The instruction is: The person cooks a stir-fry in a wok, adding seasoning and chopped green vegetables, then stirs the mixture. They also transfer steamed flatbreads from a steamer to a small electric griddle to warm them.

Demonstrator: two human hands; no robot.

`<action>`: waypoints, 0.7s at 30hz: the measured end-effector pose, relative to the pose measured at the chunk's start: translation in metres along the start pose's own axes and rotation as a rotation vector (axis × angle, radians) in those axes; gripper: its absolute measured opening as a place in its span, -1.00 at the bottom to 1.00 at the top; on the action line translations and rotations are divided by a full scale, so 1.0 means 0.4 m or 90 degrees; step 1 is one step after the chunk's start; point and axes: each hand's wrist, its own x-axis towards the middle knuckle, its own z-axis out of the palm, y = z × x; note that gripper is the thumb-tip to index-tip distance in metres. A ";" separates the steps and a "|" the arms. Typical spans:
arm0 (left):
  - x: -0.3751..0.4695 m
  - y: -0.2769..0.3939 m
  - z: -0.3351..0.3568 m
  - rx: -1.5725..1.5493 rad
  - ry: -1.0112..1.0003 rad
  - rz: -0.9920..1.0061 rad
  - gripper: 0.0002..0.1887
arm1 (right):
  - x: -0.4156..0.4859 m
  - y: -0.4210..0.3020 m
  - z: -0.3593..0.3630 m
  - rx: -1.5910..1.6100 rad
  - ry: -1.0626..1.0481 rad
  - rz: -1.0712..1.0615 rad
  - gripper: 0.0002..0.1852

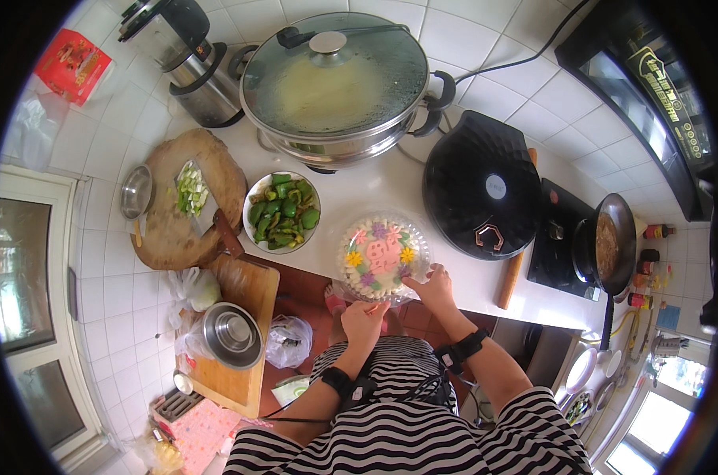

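A round cake point(378, 255) with pale piped edging, coloured flowers and pink writing on top sits in a clear plastic cake container point(423, 243). The container rests on the counter's front edge, its near part jutting past it. My left hand point(362, 325) pinches the container's near rim, fingertips together. At the near right side, my right hand point(435, 292) grips the rim, thumb over it and the other fingers along the outside. Both wrists wear black straps with small devices.
Left of the cake stand a bowl of green peppers point(283, 238) and a round chopping board point(151, 237) bearing a cleaver point(225, 233) and chopped scallion. Behind is a lidded steamer pot point(335, 142); rightward, a black electric griddle point(478, 178), a rolling pin point(509, 282) and a frying pan point(626, 237).
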 end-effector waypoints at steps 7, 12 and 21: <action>0.007 0.017 -0.009 -0.035 -0.011 -0.094 -0.71 | -0.026 0.008 0.051 0.010 0.008 0.067 -0.08; 0.005 -0.002 0.001 0.034 0.075 0.067 -0.84 | -0.052 -0.036 0.068 0.032 0.030 0.111 -0.04; 0.017 0.002 0.001 -0.034 0.104 0.035 -0.84 | -0.043 -0.025 0.078 0.049 0.011 0.104 0.04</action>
